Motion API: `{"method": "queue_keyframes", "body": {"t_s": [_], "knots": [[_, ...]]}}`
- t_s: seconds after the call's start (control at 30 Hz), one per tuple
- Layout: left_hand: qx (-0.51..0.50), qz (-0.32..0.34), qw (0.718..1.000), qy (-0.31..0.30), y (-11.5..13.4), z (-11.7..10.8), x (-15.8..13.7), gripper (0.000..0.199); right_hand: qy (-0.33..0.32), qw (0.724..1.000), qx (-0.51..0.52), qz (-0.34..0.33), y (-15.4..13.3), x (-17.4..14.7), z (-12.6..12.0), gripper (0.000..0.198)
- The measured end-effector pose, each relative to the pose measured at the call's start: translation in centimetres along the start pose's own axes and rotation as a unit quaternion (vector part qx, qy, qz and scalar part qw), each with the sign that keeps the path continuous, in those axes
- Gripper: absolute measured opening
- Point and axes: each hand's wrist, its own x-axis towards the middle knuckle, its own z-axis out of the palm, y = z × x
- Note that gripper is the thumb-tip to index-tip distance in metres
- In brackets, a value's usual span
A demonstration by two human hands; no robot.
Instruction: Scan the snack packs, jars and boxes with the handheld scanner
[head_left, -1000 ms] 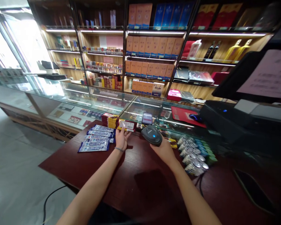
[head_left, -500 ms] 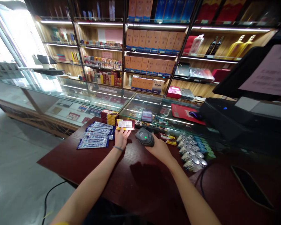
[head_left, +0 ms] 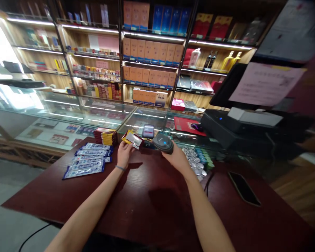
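Observation:
My left hand (head_left: 124, 154) is closed on the edge of a flat red-and-yellow packet (head_left: 133, 139), held tilted above the table with its white label side showing. In my right hand (head_left: 177, 157) is a dark handheld barcode scanner (head_left: 162, 142), gripped by its handle, its head just right of the packet and a small blue light on top. A stack of similar red-and-yellow packets (head_left: 105, 136) stands behind and left of my left hand. Closer in on that side, several long blue-and-white packets (head_left: 88, 157) lie overlapped.
Rows of small silver-topped containers (head_left: 195, 162) stand beside my right wrist. A phone (head_left: 244, 188) lies on the dark red table (head_left: 131, 210) at right. Behind are a glass counter (head_left: 102, 113), a mouse (head_left: 196, 126) and a screen with a pink paper (head_left: 265, 84).
The view has swung right, so the surroundings sit further left. The packet in my left hand has gone from level to tilted. The scanner's light has turned from green to blue.

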Motion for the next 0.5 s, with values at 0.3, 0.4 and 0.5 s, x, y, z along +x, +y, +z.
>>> {"method": "queue_keyframes", "body": {"t_s": [0.3,0.4,0.5], "knots": [[0.203,0.115,0.969,-0.08,-2.5,5.9,-0.1,0.031,0.115,0.992,0.047,-0.003,3.0,0.0,-6.1,0.041],[0.33,0.167,0.921,-0.124,-3.5,8.0,-1.0,0.024,0.139,0.987,0.073,0.015,4.0,-0.4,-7.9,0.037],[0.46,0.199,0.848,-0.172,-4.6,9.8,-1.9,0.023,0.144,0.983,0.099,0.055,4.7,-1.0,-9.5,0.035]]}}
